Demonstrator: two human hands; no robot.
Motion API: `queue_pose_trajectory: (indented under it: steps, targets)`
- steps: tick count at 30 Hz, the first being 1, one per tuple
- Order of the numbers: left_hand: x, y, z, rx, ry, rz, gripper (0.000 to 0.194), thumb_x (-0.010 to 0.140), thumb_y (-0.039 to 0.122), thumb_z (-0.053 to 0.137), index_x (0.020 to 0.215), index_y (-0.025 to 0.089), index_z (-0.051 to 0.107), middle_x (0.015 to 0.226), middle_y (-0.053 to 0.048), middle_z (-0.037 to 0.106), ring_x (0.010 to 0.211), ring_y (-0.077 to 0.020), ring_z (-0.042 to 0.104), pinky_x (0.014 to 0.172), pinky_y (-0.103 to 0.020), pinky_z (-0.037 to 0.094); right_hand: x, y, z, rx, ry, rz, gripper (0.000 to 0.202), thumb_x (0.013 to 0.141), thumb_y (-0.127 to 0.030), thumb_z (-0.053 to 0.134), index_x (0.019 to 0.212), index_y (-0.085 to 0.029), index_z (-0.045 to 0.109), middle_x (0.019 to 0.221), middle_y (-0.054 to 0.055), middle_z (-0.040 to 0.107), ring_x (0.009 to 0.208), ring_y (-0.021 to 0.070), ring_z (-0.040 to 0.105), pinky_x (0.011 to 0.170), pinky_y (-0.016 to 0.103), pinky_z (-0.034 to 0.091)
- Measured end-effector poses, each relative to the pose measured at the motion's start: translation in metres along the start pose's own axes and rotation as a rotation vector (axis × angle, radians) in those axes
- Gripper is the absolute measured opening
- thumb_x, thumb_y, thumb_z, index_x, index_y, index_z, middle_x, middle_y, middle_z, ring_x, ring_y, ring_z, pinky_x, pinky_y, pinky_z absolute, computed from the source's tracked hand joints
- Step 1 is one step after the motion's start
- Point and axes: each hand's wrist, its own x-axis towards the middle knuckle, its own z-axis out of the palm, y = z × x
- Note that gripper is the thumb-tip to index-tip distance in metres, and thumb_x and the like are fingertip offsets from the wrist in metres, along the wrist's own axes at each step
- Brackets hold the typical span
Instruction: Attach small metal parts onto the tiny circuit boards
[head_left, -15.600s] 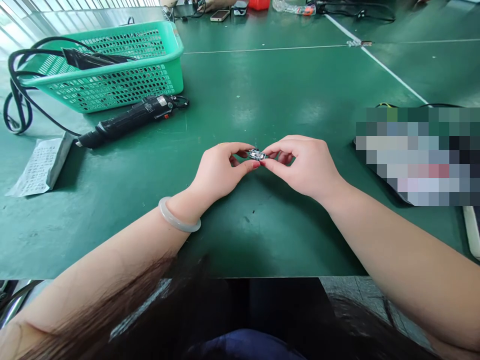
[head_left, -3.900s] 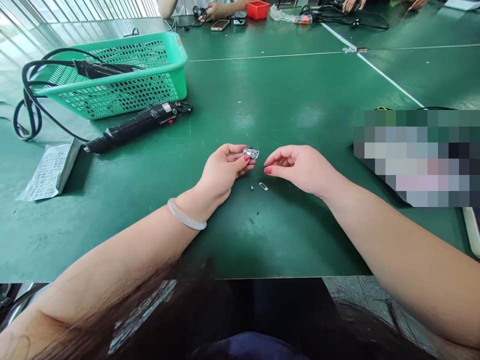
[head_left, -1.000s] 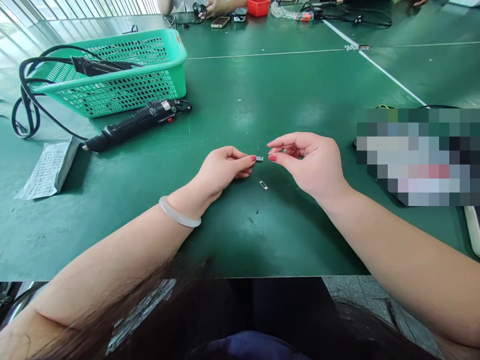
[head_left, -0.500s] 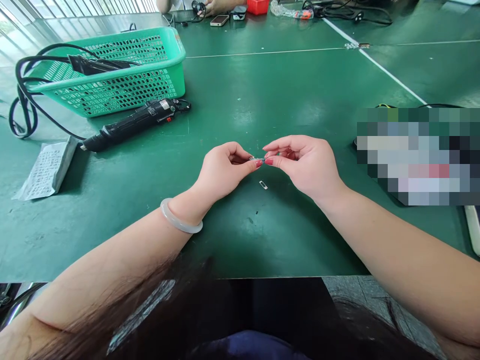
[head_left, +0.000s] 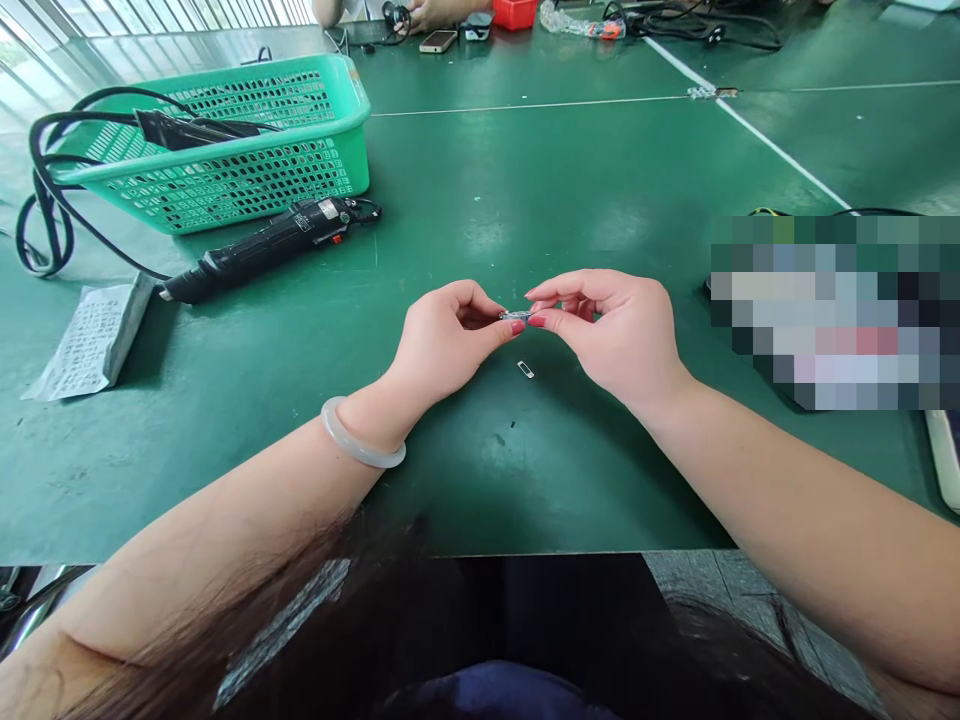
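My left hand (head_left: 450,335), with a pale bangle (head_left: 358,440) on its wrist, pinches a small silvery metal part (head_left: 514,316) between thumb and fingers. The thumb and fingertips of my right hand (head_left: 619,325) close on the other end of the same part. Fingertips cover much of it, so its exact kind cannot be made out. Just below the hands, a tiny flat frame-shaped piece (head_left: 526,370) with a pale rim lies on the green table (head_left: 465,480). A dark speck is on the surface nearer to me.
At the left stand a green plastic basket (head_left: 255,180) holding a black tool with cables, a black electric screwdriver (head_left: 270,250) and a paper-wrapped packet (head_left: 94,340). A blurred-out area (head_left: 840,310) covers the right. Across the table are another person's hand (head_left: 442,12), a phone (head_left: 438,41) and a red box (head_left: 514,13).
The silvery part shows slightly more between my fingertips, as if tilted a little. Both hands stay in nearly the same place.
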Motion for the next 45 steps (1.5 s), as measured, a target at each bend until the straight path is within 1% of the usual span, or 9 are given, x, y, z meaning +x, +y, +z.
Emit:
queue_pose_trajectory:
  steps: [6,13,17,23,27,31,35,40,45]
  targets:
    - [-0.001,0.0,0.0,0.07,0.032,0.051,0.022,0.071,0.03,0.082,0.07,0.019,0.062,0.076,-0.001,0.072,0.072,-0.014,0.062,0.069,-0.029,0.049,0.001,0.001,0.0,0.027,0.002,0.013,0.012,0.078,-0.018,0.075,0.087,-0.024,0.08,0.076,0.0,0.074,0.066,0.0145,0.062,0.066,0.033,0.053]
    - [-0.001,0.0,0.001,0.073,0.035,0.047,0.023,0.07,0.03,0.083,0.07,0.019,0.062,0.076,-0.001,0.071,0.073,-0.0149,0.062,0.072,-0.03,0.049,-0.001,0.001,0.0,0.001,0.011,-0.019,0.01,0.081,-0.022,0.075,0.089,-0.025,0.08,0.079,0.001,0.075,0.072,0.0165,0.065,0.07,0.035,0.056]
    - [-0.001,0.0,0.001,0.068,0.034,0.052,0.023,0.071,0.03,0.083,0.07,0.02,0.062,0.077,-0.001,0.072,0.073,-0.0149,0.062,0.073,-0.031,0.049,0.004,0.009,-0.001,0.156,-0.043,0.053,0.012,0.08,-0.025,0.077,0.092,-0.023,0.079,0.08,0.001,0.074,0.072,0.0161,0.067,0.073,0.037,0.06]
    - [-0.002,0.001,0.002,0.075,0.032,0.061,0.024,0.071,0.03,0.083,0.069,0.02,0.061,0.075,0.0,0.071,0.072,-0.0142,0.062,0.07,-0.029,0.048,0.008,0.016,0.0,0.348,-0.052,0.141,0.015,0.075,-0.024,0.08,0.09,-0.022,0.078,0.078,0.0,0.074,0.075,0.016,0.07,0.08,0.039,0.062]
    - [-0.002,0.0,0.001,0.082,0.026,0.053,0.025,0.071,0.032,0.082,0.069,0.02,0.061,0.076,-0.001,0.072,0.072,-0.0146,0.062,0.07,-0.03,0.048,0.007,0.014,0.0,0.301,-0.062,0.151,0.019,0.073,-0.029,0.083,0.09,-0.022,0.079,0.081,0.001,0.075,0.078,0.0174,0.071,0.081,0.04,0.062]
    - [-0.002,0.0,0.001,0.087,0.031,0.07,0.024,0.072,0.031,0.082,0.069,0.02,0.061,0.074,0.0,0.071,0.07,-0.014,0.061,0.069,-0.03,0.048,0.005,0.012,-0.001,0.245,-0.054,0.113,0.017,0.073,-0.023,0.081,0.09,-0.022,0.08,0.081,0.001,0.075,0.075,0.0162,0.068,0.079,0.039,0.06]
    - [-0.001,0.0,0.001,0.098,0.033,0.107,0.024,0.073,0.03,0.081,0.069,0.019,0.061,0.072,0.001,0.07,0.069,-0.0129,0.06,0.066,-0.028,0.047,0.004,0.01,0.0,0.164,-0.073,0.07,0.017,0.075,-0.023,0.079,0.092,-0.023,0.08,0.079,0.001,0.073,0.071,0.0151,0.064,0.072,0.035,0.056]
    - [0.0,-0.001,0.002,0.117,0.032,0.131,0.022,0.072,0.028,0.08,0.069,0.018,0.06,0.073,0.001,0.071,0.069,-0.0123,0.061,0.066,-0.027,0.049,0.004,0.007,0.0,0.091,-0.113,0.066,0.019,0.073,-0.027,0.082,0.092,-0.023,0.081,0.081,0.002,0.072,0.067,0.0135,0.056,0.066,0.033,0.051]
    - [0.001,-0.003,0.002,0.087,0.035,0.136,0.021,0.072,0.027,0.08,0.07,0.018,0.061,0.073,0.001,0.072,0.069,-0.0123,0.063,0.066,-0.027,0.05,0.007,0.009,-0.004,0.001,-0.157,0.119,0.027,0.072,-0.031,0.084,0.098,-0.023,0.083,0.084,0.003,0.074,0.069,0.0159,0.061,0.067,0.034,0.05]
